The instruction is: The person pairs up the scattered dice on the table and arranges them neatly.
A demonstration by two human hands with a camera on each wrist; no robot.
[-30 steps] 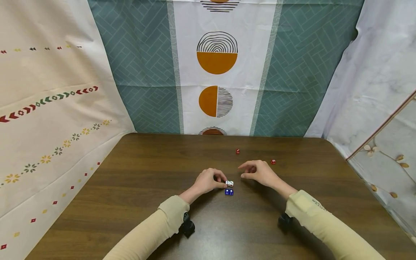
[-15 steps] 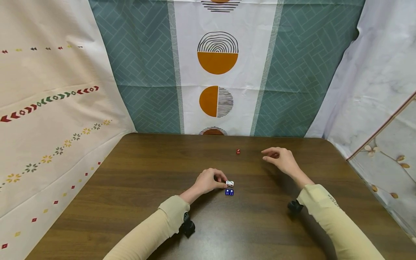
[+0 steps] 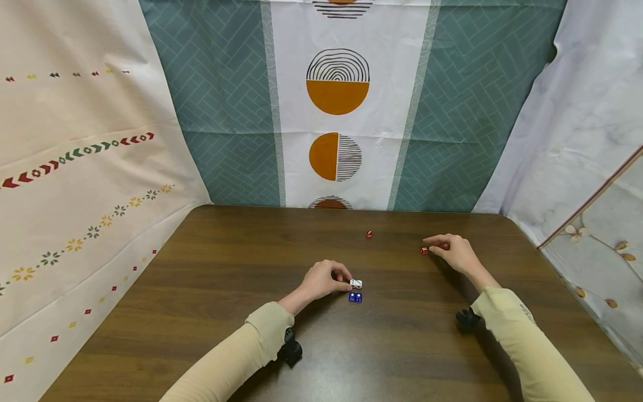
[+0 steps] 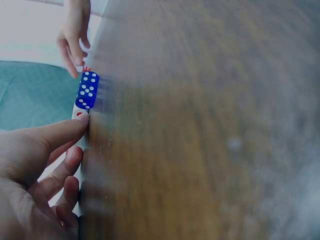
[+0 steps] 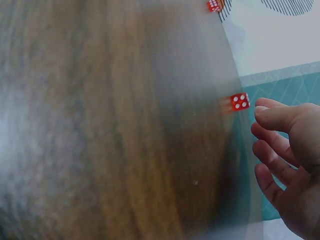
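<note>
Two white dice [image 3: 356, 283] sit side by side mid-table, just beyond two blue dice [image 3: 355, 297]. My left hand [image 3: 324, 279] pinches the left end of the white pair between thumb and fingers. In the left wrist view the thumb [image 4: 75, 127] lies against a white die [image 4: 79, 114] with a red pip, largely hidden behind the blue dice [image 4: 87, 90]. Over on the right, my right hand [image 3: 454, 253] hovers beside a red die [image 3: 424, 250]. The right wrist view shows a small gap between its fingertips and that red die [image 5: 240, 101].
Another red die [image 3: 369, 234] lies farther back on the brown wooden table [image 3: 251, 240]. A patterned cloth [image 3: 336, 111] hangs behind the far edge. More cloth covers the left and right sides.
My right hand has moved right from near the white dice to the right-hand red die, passing in front of it. The left hand stays on the white dice.
</note>
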